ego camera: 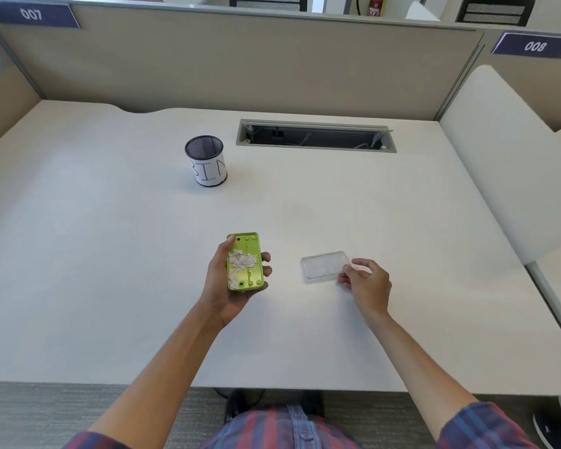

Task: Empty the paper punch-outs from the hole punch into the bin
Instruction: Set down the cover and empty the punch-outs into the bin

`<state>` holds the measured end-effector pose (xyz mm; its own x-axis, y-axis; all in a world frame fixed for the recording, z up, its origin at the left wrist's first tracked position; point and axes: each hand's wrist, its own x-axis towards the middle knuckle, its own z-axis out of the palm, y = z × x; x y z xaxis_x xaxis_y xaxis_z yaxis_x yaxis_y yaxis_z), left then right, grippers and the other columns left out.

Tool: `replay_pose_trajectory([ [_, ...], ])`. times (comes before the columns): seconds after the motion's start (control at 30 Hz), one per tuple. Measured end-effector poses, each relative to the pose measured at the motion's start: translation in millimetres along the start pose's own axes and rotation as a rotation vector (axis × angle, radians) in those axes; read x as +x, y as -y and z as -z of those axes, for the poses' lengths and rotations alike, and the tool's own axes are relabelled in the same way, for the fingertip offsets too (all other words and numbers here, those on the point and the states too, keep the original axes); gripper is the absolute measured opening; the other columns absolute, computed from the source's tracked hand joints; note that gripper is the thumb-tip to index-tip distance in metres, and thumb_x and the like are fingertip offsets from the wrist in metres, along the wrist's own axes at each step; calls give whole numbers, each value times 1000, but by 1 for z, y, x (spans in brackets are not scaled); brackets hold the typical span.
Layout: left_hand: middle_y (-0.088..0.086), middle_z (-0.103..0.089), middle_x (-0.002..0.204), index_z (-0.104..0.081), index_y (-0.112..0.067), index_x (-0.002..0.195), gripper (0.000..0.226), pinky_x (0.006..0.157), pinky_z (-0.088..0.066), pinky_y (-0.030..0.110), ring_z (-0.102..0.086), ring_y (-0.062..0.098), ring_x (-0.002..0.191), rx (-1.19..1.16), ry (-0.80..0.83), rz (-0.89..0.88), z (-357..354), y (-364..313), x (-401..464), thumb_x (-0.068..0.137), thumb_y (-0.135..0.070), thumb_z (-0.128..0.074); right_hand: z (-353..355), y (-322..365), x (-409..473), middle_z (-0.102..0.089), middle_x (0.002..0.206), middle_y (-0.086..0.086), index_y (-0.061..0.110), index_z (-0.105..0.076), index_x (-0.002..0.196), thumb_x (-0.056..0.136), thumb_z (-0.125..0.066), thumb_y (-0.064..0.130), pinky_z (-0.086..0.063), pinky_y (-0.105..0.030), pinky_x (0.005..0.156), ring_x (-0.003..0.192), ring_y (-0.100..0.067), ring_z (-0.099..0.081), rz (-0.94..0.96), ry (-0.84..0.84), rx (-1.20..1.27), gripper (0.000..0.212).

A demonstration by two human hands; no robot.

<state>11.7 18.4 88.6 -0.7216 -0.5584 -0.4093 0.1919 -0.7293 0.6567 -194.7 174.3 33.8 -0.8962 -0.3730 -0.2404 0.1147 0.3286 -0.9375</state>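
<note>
Left hand (230,286), upturned hole punch (245,261) lengthwise away toward bin (206,161).

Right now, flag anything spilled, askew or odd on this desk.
Nothing has spilled. The green hole punch lies upside down in the left hand, white paper punch-outs exposed. Its clear plastic cover is off, pinched by the right hand. The mesh cup labelled BIN stands upright.
</note>
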Motion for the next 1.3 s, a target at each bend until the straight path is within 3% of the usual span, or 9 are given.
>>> replay_pose_trajectory([
  [0.13, 18, -67, 93, -54, -18, 117, 46, 56, -48, 31, -62, 28, 68, 21, -10, -10, 2, -2, 3, 84, -49, -58, 2, -4, 3, -72, 60, -2, 6, -60, 102, 88, -67, 10, -58, -29, 58, 51, -17, -69, 78, 19, -123, 16],
  [0.2, 18, -67, 94, -53, -18, 118, 45, 56, -47, 31, -62, 28, 67, 39, -14, -14, 2, -3, 4, 86, -49, -55, 2, -4, 4, -70, 56, -1, 7, -59, 101, 88, -67, 12, -59, -34, 59, 48, -16, -66, 89, 27, -168, 16],
  [0.33, 17, -67, 93, -53, -18, 117, 44, 56, -46, 30, -61, 28, 67, 64, -9, -20, 1, -4, 6, 88, -50, -51, 2, 4, -2, -70, 61, 2, 18, -58, 94, 91, -65, 26, -56, -43, 71, 61, -18, -68, 197, 13, -323, 11],
  [0.47, 18, -67, 95, -57, -16, 115, 46, 57, -46, 30, -61, 27, 68, 79, -2, -28, -2, -3, 8, 89, -53, -49, -11, 35, -34, -71, 78, 10, 27, -64, 93, 86, -67, 41, -54, -29, 63, 71, -2, -67, 414, 121, -295, 15],
  [0.6, 17, -69, 99, -61, -15, 114, 49, 61, -49, 32, -62, 25, 74, 79, 2, -52, -9, 0, 13, 92, -56, -45, -29, 69, -77, -68, 98, 21, 33, -65, 111, 74, -68, 63, -52, -20, 60, 89, -1, -67, 542, 380, -252, 48],
  [0.73, 11, -73, 104, -75, -14, 98, 59, 73, -56, 31, -71, 24, 91, 108, 16, -76, -20, 5, 16, 94, -59, -38, -44, 84, -100, -61, 128, 22, 35, -54, 131, 64, -65, 79, -55, -26, 73, 104, 2, -62, 644, 421, -390, 81],
  [0.93, 4, -75, 105, -75, -15, 104, 70, 79, -55, 27, -72, 22, 90, 145, 116, -72, -30, 5, 19, 96, -64, -26, -54, 90, -104, -66, 124, 14, 28, -49, 139, 61, -70, 72, -56, -34, 79, 107, -3, -60, 584, 313, -390, 93],
  [1.13, 10, -72, 115, -71, -9, 116, 72, 80, -55, 31, -70, 26, 101, 79, 180, -32, -33, 5, 22, 97, -62, -26, -53, 92, -94, -70, 113, 15, 29, -55, 134, 64, -75, 56, -55, -36, 73, 99, -3, -60, 500, 329, -319, 78],
  [1.3, 13, -70, 120, -68, -7, 121, 74, 83, -55, 35, -68, 29, 105, 95, 160, -9, -34, 6, 29, 97, -63, -25, -59, 94, -91, -71, 98, 11, 26, -62, 127, 63, -79, 41, -57, -28, 73, 90, 1, -63, 431, 326, -183, 68],
])
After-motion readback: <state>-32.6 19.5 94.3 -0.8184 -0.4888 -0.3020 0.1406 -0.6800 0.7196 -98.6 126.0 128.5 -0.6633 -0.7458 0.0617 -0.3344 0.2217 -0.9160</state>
